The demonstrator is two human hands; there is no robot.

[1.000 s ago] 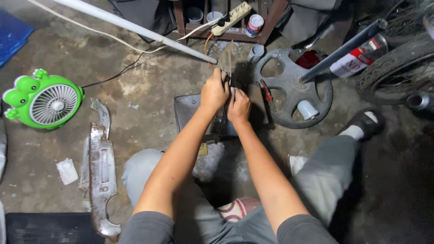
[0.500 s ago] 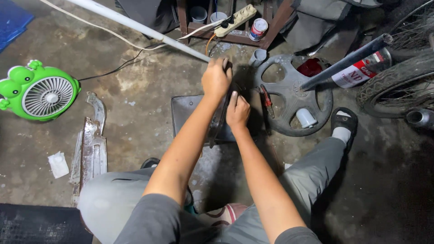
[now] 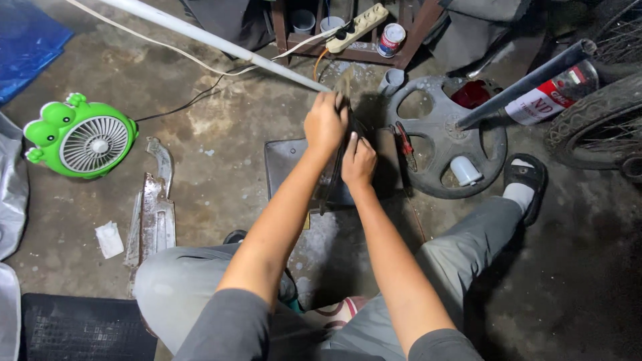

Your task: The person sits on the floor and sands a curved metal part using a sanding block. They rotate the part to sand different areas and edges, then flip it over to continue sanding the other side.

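My left hand [image 3: 326, 124] is closed around the top edge of a thin dark panel [image 3: 336, 187] that stands on edge over a dark flat plate [image 3: 284, 160] on the concrete floor. A little lower, my right hand [image 3: 359, 160] grips the same panel's side with the fingers curled on it. Both forearms reach forward between my grey-trousered knees. The panel's shape is mostly hidden by my hands and by shadow.
A grey wheel cover [image 3: 445, 134] with a white cap [image 3: 465, 170] and a red-handled tool [image 3: 404, 140] lies right of my hands. There is a green frog-shaped fan [image 3: 80, 137] and a chrome trim piece [image 3: 152, 214] at left. A white pipe [image 3: 214, 40], a power strip [image 3: 361, 20] and a spray can [image 3: 552, 93] sit farther back.
My left hand has slid up from beside the right hand to the panel's top edge. The right hand stays lower on it. My left knee has come up into view.
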